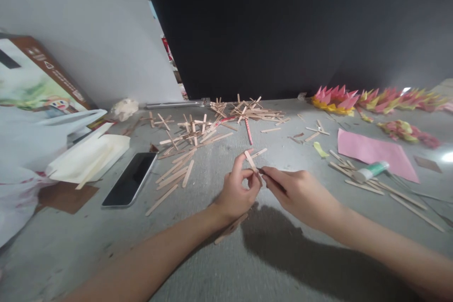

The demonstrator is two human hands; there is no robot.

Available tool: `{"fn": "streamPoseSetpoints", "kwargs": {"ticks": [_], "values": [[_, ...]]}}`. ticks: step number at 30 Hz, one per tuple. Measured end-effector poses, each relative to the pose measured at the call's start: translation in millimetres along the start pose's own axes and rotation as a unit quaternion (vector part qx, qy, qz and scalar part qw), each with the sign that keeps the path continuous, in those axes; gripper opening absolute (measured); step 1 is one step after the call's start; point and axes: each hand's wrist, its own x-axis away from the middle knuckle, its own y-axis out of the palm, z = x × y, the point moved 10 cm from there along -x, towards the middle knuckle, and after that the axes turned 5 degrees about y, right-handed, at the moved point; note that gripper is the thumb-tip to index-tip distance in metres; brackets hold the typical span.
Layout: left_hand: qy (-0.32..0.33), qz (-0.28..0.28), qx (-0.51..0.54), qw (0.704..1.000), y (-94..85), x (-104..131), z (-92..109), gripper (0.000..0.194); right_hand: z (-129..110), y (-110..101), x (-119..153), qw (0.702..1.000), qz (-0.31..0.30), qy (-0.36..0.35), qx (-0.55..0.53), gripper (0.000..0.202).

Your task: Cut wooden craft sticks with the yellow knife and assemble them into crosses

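Note:
My left hand [239, 188] pinches a wooden craft stick [250, 160], which slants upward from the thumb and fingers. My right hand [293, 188] is closed on something small and dark [261, 170] that meets the lower part of this stick; its kind is too small to tell. Just behind my fingertips another craft stick [261, 152] lies on the table. Under my left wrist are more craft sticks [230, 231], partly hidden. Loose sticks [173, 177] are spread to the left, and a pile of sticks, some crossed, [262, 112] lies farther back with a red-patterned strip [248, 131].
At the left are a phone [130, 179], a white paper tray [102, 151] and a plastic bag [31, 151]. To the right lie pink paper [377, 153], a glue tube [371, 171] and folded paper pieces [334, 100]. A dark panel [283, 28] stands behind.

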Motion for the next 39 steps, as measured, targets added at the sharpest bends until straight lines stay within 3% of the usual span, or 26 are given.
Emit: {"fn": "streamPoseSetpoints", "kwargs": {"ticks": [24, 39], "values": [[0.016, -0.031, -0.023, 0.999, 6.9, 3, -4, 0.064, 4, 8, -3, 0.999, -0.029, 0.010, -0.026, 0.033], [0.091, -0.134, -0.104, 0.981, 23.4, -1, 2, 0.066, 11, 11, -5, 0.990, -0.096, 0.058, -0.088, 0.023]]}}
